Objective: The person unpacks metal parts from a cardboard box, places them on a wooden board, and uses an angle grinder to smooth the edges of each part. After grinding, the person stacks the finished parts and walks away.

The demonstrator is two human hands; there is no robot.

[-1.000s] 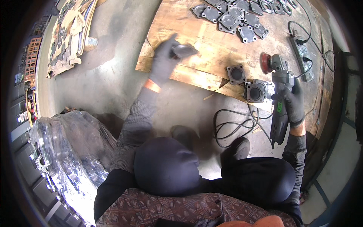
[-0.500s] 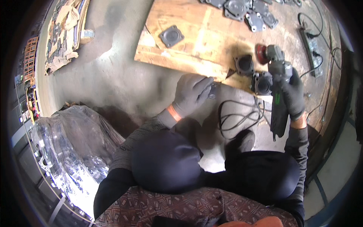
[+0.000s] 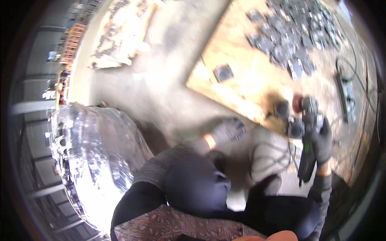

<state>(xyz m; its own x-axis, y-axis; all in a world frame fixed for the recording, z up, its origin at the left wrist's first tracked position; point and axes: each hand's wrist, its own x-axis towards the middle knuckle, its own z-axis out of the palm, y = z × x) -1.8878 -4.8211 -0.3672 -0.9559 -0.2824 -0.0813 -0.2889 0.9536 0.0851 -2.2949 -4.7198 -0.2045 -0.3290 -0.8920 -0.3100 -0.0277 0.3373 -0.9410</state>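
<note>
My right hand point(image 3: 323, 142), in a dark glove, is closed round the body of an angle grinder point(image 3: 308, 150). The grinder's red disc point(image 3: 297, 103) points up and left over the table's near edge. By its head are two dark metal parts, a round-holed one point(image 3: 281, 109) and another point(image 3: 296, 127) close to the grinder. My left hand point(image 3: 227, 131), in a grey glove, is off the table's front edge, its fingers bent round a dark metal part point(image 3: 238, 128). Motion blur smears that part's outline.
On the wooden table point(image 3: 241, 86) lie a lone square flange plate point(image 3: 223, 73) and a heap of dark metal plates point(image 3: 287, 36). A power strip point(image 3: 347, 98) with cords is at the right. A looped cable point(image 3: 269, 158) hangs below the edge. Plastic-wrapped goods point(image 3: 96, 148) stand left.
The view has swung up and left, so the table shows lower and further right, with more of the heap visible. Both hands keep their holds; the left has turned slightly.
</note>
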